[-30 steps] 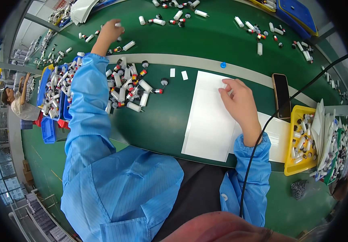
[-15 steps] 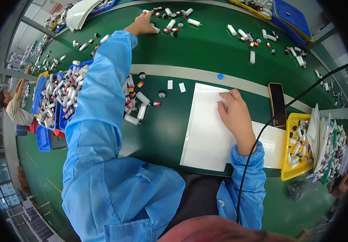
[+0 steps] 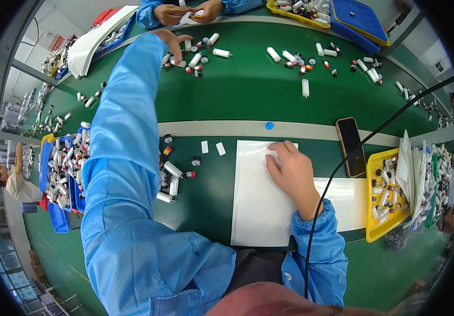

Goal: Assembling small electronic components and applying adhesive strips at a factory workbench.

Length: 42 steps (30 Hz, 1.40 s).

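My left hand [image 3: 172,43] reaches to the far side of the green table. Its fingers are spread over a cluster of small white cylinders [image 3: 195,60] with black and red end parts, and some of these are partly hidden under the fingers. I cannot see it gripping any of them. My right hand [image 3: 292,173] rests on a white sheet [image 3: 258,210] in front of me, thumb and fingers apart on its upper part. Left of the sheet, more cylinders [image 3: 173,169] lie in a pile beside my left sleeve.
Blue bins [image 3: 66,168] full of cylinders stand at left, a yellow tray [image 3: 373,221] at right. A phone [image 3: 351,147], blue cap [image 3: 269,126] and two white slips [image 3: 220,149] lie about. A black cable [image 3: 337,176] crosses the view. Opposite, a co-worker's hands [image 3: 187,13] hold something white.
The view has tilted up, bringing the co-worker's hands into sight. My left hand has turned, its fingers now spread down over the cylinders. My right hand stays on the sheet.
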{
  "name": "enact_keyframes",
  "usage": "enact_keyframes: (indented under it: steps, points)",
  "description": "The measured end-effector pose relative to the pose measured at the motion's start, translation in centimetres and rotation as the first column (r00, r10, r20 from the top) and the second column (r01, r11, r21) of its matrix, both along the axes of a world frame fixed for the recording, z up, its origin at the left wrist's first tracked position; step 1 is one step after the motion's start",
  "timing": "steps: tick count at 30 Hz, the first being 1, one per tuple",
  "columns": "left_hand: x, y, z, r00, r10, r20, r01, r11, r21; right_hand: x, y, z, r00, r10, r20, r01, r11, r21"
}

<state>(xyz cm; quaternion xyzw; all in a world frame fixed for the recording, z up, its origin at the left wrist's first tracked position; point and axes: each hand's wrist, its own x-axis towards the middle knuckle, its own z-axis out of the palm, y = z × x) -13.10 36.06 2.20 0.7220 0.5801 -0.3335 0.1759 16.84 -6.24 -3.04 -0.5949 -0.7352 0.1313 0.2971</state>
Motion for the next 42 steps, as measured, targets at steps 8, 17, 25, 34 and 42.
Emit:
enact_keyframes:
  steps: [8,17,25,34,42]
  points:
    - [-2.1,-6.6,-1.3,0.923,0.069,0.378,-0.129,0.982,0.135,0.2,-0.1,0.0,1.0,-0.009,0.009,0.008,1.0,0.007]
    - [-6.3,-21.9,3.6,0.727,-0.514,0.454,0.191,0.788,0.586,0.7,-0.9,-0.2,0.999,0.015,-0.031,-0.017,0.999,-0.035]
    - [-7.5,-39.9,4.0,0.898,-0.128,0.421,-0.025,0.941,0.339,0.9,-1.3,0.6,0.997,0.073,-0.02,-0.075,0.983,-0.165]
    - [-1.3,-26.9,4.7,0.78,-0.269,0.565,0.093,0.943,0.32,1.2,-1.6,0.5,0.998,0.057,-0.02,-0.059,0.99,-0.128]
    - [-0.5,-18.5,-4.8,0.739,-0.466,0.487,0.069,0.771,0.633,0.3,-1.0,0.3,0.992,0.051,0.119,-0.035,0.99,-0.139]
